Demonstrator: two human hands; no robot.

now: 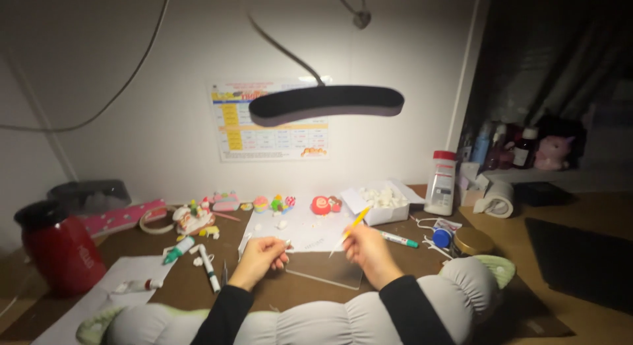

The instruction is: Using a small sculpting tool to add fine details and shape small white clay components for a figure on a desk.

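Note:
My left hand (262, 256) hovers over a clear acrylic sheet (323, 272) and pinches a tiny white piece (288, 242) between thumb and fingers. My right hand (366, 246) grips a thin yellow tool (351, 229) that points up and to the left over a white paper sheet (300, 229). Both hands are close together, a hand's width apart. Small colourful clay figures (277, 203) and a red round one (321, 205) stand at the far edge of the paper.
A white box of small white lumps (381, 203) sits right of the paper, next to a red-capped white bottle (440, 183). Marker pens (209, 266) lie left, a red jug (59, 249) far left. A black lamp head (326, 102) hangs above; a tape roll (499, 200) sits right.

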